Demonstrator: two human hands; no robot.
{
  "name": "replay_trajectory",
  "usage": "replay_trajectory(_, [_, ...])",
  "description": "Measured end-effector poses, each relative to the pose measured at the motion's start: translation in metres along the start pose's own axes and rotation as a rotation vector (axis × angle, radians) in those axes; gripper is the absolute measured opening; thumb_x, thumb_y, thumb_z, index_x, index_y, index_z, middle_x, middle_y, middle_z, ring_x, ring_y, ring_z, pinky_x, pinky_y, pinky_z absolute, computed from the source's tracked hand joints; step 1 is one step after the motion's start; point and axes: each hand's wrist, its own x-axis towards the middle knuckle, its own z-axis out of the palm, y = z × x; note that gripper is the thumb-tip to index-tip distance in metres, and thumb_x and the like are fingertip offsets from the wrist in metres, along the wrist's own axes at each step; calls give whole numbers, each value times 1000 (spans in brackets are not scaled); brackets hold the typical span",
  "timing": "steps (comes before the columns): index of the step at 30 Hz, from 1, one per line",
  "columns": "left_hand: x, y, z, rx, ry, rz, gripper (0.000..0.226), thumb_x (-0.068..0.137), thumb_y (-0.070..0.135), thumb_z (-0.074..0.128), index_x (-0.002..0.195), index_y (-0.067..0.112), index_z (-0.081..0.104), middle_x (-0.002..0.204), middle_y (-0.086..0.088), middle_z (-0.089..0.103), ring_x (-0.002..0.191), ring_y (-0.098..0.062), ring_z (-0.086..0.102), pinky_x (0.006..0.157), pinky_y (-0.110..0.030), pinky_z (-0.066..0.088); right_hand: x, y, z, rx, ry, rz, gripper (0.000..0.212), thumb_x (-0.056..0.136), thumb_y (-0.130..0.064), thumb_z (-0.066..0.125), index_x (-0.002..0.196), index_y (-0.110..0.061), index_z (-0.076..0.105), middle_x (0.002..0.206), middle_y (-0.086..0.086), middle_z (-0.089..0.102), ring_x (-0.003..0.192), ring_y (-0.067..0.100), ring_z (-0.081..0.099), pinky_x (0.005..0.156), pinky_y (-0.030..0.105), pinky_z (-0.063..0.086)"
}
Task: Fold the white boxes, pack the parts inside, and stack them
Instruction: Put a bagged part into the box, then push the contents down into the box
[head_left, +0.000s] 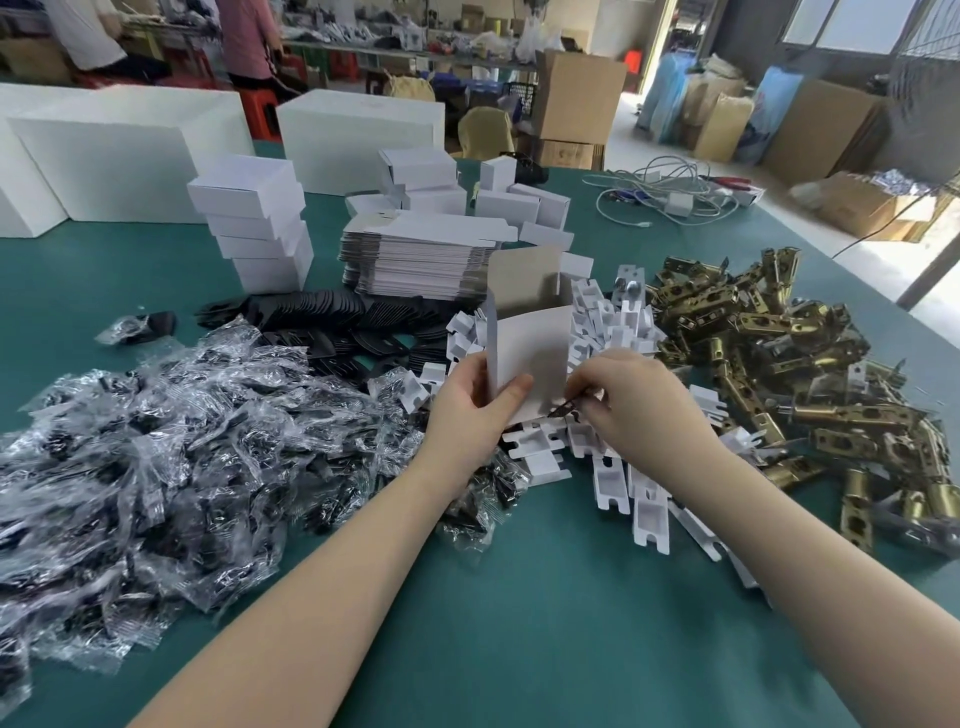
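White box (527, 358), half folded and standing upright with its top flap raised, is being held above the middle of the green tabletop (519, 597), over a heap of white plastic inserts (613, 332). It is being gripped by the left hand (470, 410), whose grip is clamped on the box's lower left edge, thumb across the front panel. At the box's lower right corner the right hand (641, 402) is being used to pinch a small dark part (563, 408) (its exact kind cannot be told), so that grip is closed on the part, which is touching the box's bottom edge.

To the left, a wide pile of clear plastic bags (156, 441) with dark contents is lying on the tabletop, and black flat plates (332, 322) are being kept just behind it. To the right, brass-coloured latch bodies (769, 364) are heaped beside the inserts. Behind the held box, a stack of flat box blanks (421, 260) is sitting near a column of finished white boxes (260, 228), with more folded boxes (519, 202) scattered further back. Large white cartons (119, 156) are standing along the far left edge, and coiled cables (670, 192) are lying at the far right.
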Motion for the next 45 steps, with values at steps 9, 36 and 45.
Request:
replay_trajectory(9, [-1,3,1,-89,-20,-47,25,87,20,75,108,25,63,101,5,73,95,-8,69,76,-19,52,-18,-29,-5,400,190,107,6,88,-18,69,91,-24,69,83,-9,69,70,15,62,65,29,53])
replay_trajectory(36, [-2,0,-2,-59,-59,-24,19,86,24,74,97,36,63,87,15,70,83,-1,63,72,-16,51,6,-34,-58,730,189,6,7,79,-27,74,84,-29,70,78,-5,74,54,-3,59,49,10,43])
replay_trajectory(45, [-2,3,-4,-56,-103,-2,26,85,15,76,102,29,64,97,16,73,92,-2,68,75,-15,52,65,-35,-94,21,-148,-288,14,84,-21,77,98,-24,77,77,-23,66,73,-8,64,72,10,50])
